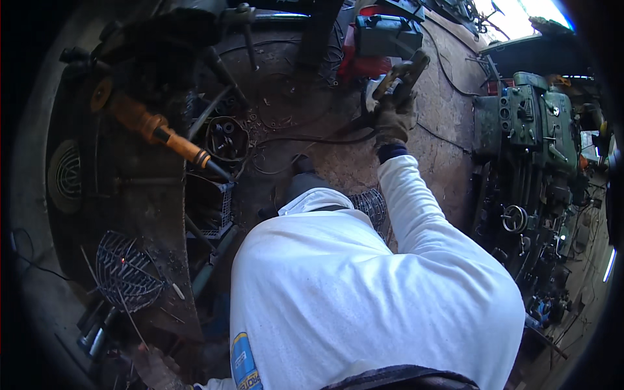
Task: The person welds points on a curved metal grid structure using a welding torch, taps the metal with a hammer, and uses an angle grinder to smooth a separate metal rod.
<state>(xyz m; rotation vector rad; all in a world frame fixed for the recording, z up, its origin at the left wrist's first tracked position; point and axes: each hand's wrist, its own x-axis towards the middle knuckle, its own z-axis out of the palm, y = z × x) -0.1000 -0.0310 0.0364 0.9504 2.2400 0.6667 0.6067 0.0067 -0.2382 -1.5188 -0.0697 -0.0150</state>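
Right hand (393,120), gloved, fingers closed on worn brown tool (404,73), far right; tool type unclear. Left hand (156,367) near-left, grip can't tell.

Metal workshop: green milling machine (539,130), orange-handled grinder (159,133), welded wire grate (127,270), cables on dirt floor (442,123).

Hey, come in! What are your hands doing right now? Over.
Right hand, gloved, raised, gripping a welding holder. Left hand, gloved, low by the bench, near a wire grille; grip unclear. Orange grinder lies untouched.
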